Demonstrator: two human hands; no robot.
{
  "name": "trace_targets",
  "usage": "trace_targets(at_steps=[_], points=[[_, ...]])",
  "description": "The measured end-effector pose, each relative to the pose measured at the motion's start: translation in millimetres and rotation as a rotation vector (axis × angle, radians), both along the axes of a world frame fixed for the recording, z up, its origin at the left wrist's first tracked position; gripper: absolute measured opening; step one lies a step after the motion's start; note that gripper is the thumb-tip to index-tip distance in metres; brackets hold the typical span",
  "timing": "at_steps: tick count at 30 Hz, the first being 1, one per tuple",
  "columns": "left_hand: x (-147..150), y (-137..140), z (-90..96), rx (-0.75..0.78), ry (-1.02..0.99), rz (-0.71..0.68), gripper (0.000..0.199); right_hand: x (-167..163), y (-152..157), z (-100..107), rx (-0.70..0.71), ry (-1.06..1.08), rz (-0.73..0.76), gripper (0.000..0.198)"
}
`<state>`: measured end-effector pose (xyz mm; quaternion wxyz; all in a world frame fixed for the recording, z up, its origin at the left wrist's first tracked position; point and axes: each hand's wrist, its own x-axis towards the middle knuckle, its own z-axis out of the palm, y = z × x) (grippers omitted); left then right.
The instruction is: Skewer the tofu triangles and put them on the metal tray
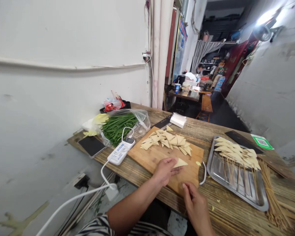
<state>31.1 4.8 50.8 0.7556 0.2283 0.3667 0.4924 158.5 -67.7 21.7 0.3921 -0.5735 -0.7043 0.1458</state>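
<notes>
My left hand [165, 171] pinches a pale triangular tofu slice [180, 163] just above the wooden cutting board [147, 160]. By the board's near edge, my right hand [194, 200] has thumb and fingers pressed together; whatever they hold, if anything, is too thin to make out. A loose heap of similar tofu triangles [167, 140] covers the far part of the board. On the right stands a metal tray [213, 165] with tofu slices threaded on skewers [236, 154], sticks pointing towards me. A bundle of bare bamboo skewers [271, 190] lies along the tray's right side.
Green chives [118, 126] in a plastic bag, a white power strip [119, 152] and a dark phone [91, 144] sit left of the board. A knife [164, 121] and a white box [178, 120] lie behind it. The wall closes off the left.
</notes>
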Motion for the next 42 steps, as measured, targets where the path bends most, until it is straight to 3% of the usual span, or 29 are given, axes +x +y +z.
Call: trace_targets(at_steps=[8, 11, 13, 17, 18, 20, 24, 29, 33, 37, 42], points=[[8, -7, -0.6, -0.008, 0.033, -0.035, 0.025, -1, 1, -1, 0.030, 0.009, -0.012, 0.035], [9, -9, -3.6, 0.062, 0.136, -0.082, 0.029, -1, 4, -2, 0.047, 0.017, -0.005, 0.033], [1, -7, -5.4, 0.212, 0.362, -0.007, 0.033, 0, 4, -5, 0.052, 0.030, -0.006, 0.031], [-42, 8, -6.4, 0.581, 1.144, 0.392, 0.032, 2, 4, -11, 0.044, 0.066, -0.015, 0.031], [-55, 13, -6.3, 0.602, 1.358, 0.452, 0.033, 2, 4, -12, 0.040, 0.067, -0.010, 0.031], [-79, 22, -6.6, 0.496, 1.705, 0.581, 0.043, 2, 4, -12, 0.040, 0.064, -0.004, 0.030], [-107, 37, -12.1, 0.363, 1.997, 0.543, 0.042, 2, 3, -11, 0.035, 0.070, -0.002, 0.030], [-115, 41, -19.5, 0.472, 2.002, 0.451, 0.033, 1, 3, -11, 0.043, 0.104, -0.019, 0.030], [-112, 30, -13.0, 0.505, 1.859, 0.365, 0.036, 1, 3, -11, 0.037, 0.114, -0.023, 0.031], [-103, 16, -4.3, 0.464, 1.553, 0.173, 0.033, 1, 3, -8, 0.007, 0.139, -0.017, 0.032], [-86, 13, -6.0, 0.442, 0.944, 0.112, 0.036, 1, 2, -4, -0.049, 0.200, 0.002, 0.031]])
